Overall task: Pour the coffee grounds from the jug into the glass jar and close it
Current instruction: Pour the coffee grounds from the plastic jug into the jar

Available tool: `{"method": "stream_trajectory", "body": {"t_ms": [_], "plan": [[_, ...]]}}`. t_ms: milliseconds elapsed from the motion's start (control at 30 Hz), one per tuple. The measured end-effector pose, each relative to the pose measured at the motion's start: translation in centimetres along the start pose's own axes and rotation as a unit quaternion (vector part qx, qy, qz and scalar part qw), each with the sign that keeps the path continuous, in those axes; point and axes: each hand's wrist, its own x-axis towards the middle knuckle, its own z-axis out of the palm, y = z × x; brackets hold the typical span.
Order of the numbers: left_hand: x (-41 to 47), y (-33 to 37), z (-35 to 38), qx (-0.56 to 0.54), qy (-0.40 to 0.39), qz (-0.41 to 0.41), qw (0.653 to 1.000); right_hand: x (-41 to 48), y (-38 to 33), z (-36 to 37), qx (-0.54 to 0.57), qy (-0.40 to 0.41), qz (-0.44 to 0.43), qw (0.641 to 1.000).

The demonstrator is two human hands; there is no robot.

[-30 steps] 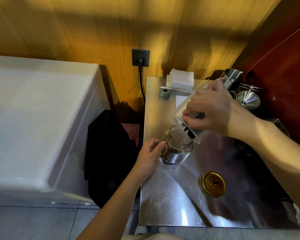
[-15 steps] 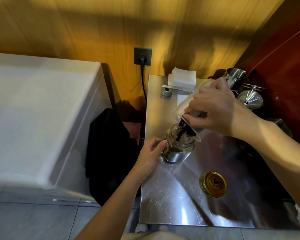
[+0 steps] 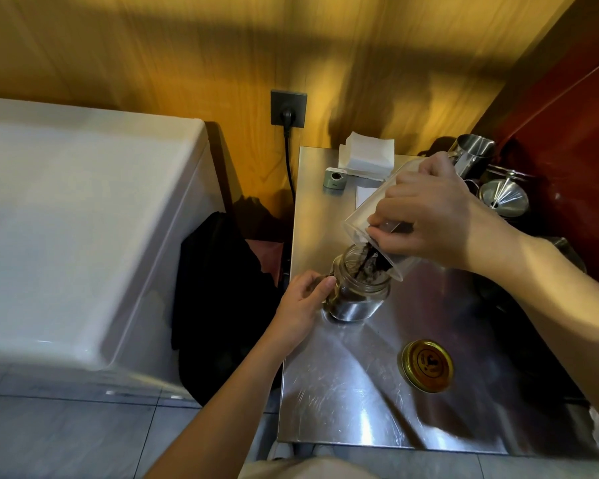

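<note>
A small glass jar (image 3: 358,295) stands upright and uncapped on the steel table (image 3: 343,392), dark grounds showing inside. My left hand (image 3: 303,302) grips its left side. My right hand (image 3: 429,219) holds a clear plastic jug (image 3: 367,216) tipped steeply, its rim right over the jar's mouth. Dark coffee grounds (image 3: 369,262) slide from the jug into the jar. The jar's gold lid (image 3: 427,365) lies flat on the table, to the front right of the jar.
A stack of white paper (image 3: 367,155) and a small grey device (image 3: 334,178) sit at the table's back. Steel pitcher (image 3: 472,153) and funnel (image 3: 504,198) stand at the back right by a red wall. A white appliance (image 3: 83,219) and black cloth (image 3: 222,288) lie left.
The jug has tipped further and the grounds have slid from inside it down into the jar. Both hands keep their grip in nearly the same place.
</note>
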Motion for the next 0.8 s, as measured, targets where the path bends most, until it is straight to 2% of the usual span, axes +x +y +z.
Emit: {"method": "stream_trajectory", "body": {"t_ms": [800], "plan": [[-0.18,0.25,0.01,0.001,0.000,-0.005,1.000,0.09,0.13,0.04,-0.010,0.008,-0.021,1.000]]}}
